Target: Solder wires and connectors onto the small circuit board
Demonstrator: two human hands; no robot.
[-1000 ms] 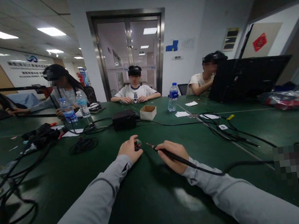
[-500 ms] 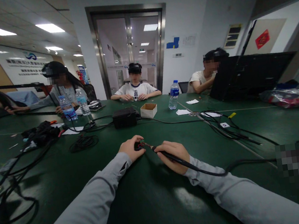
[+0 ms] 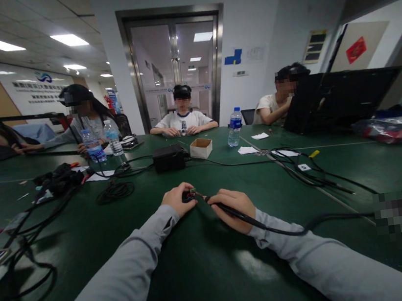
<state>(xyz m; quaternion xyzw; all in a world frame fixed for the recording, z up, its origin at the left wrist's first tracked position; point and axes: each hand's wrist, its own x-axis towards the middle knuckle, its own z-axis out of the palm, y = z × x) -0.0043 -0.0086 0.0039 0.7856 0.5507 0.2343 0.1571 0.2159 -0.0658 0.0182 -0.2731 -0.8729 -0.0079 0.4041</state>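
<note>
My left hand is closed around a small dark part with a green circuit board and red wires, gripping it between thumb and fingers just above the table. My right hand holds a soldering iron like a pen. Its thin tip points left and reaches the edge of the board; whether it touches is too small to tell. From the iron's back end a black cable runs over my right wrist and off to the right.
Beyond my hands stand a black box and a small open carton. Cables lie left and right on the green table. A water bottle stands farther back. Three people sit across, near a black monitor.
The whole view has shifted very slightly, with things sitting a little farther right. Both hands keep their hold on the circuit board and the soldering iron.
</note>
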